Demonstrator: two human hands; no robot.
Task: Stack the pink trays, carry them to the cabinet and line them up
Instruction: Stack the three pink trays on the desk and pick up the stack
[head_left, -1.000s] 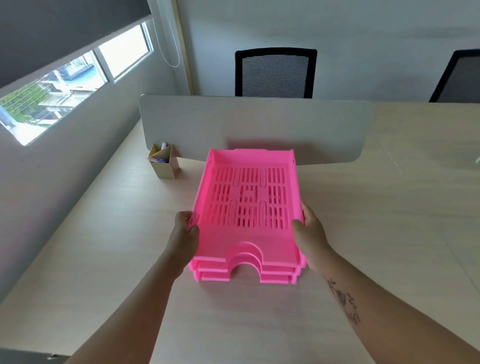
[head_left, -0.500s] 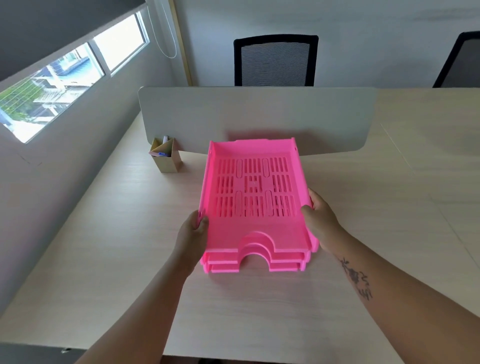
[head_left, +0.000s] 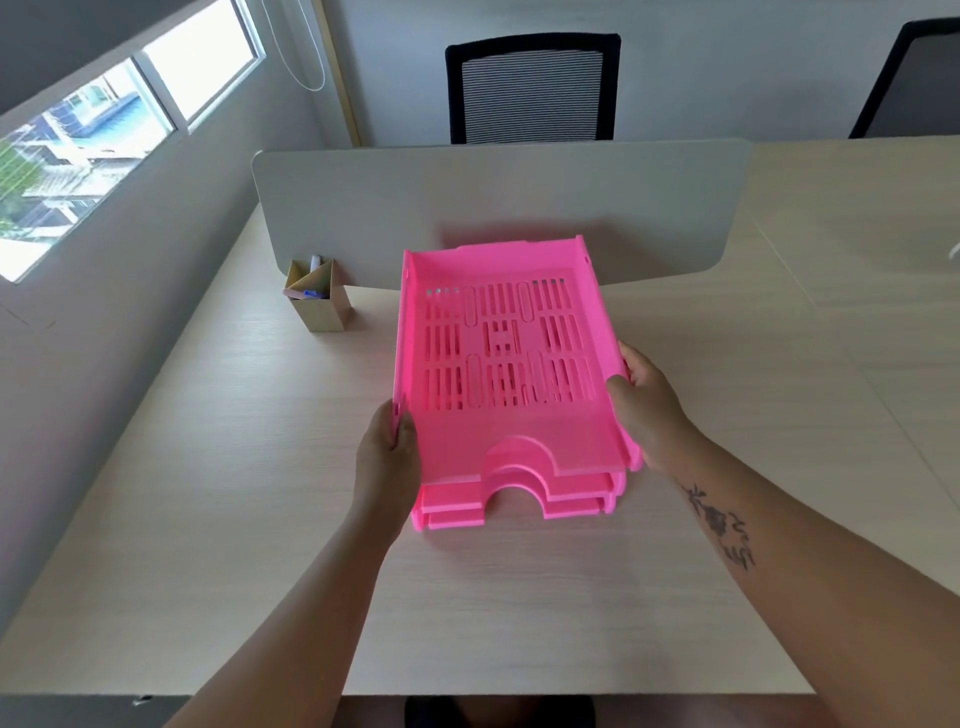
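Already nested: three bright pink slotted plastic letter trays, forming one stack toward the middle of the pale wood-grain bench, just in front of the grey divider panel along its far edge. Clasping the stack's left wall with the left hand, gripping the right wall with the right hand. Probably lifting, though hard telling whether clear of the bench. Remaining: carrying to the cabinet, not appearing here, and lining up.
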